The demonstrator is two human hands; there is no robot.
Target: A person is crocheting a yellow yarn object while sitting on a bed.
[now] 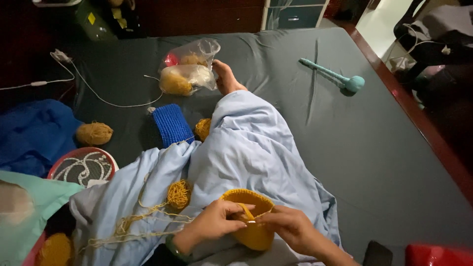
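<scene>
While the yarn (148, 216) trails left — both hands, left hand (212, 224) and right hand (290, 227), pinched shut on the yellow crochet piece (251, 216).

Your view is dim and grainy, with the brightest light spilling in at one o'clock from the pale floor (382, 22). The wall (197, 15) at twelve o'clock sinks into shadow, and a blurred patch sits at eight o'clock.

Left hand (213, 222) and right hand (290, 227) grip yellow crocheted cup (249, 216) between them. Loose yellow yarn (162, 207) lies left of left hand, over light blue blanket (256, 148).
</scene>
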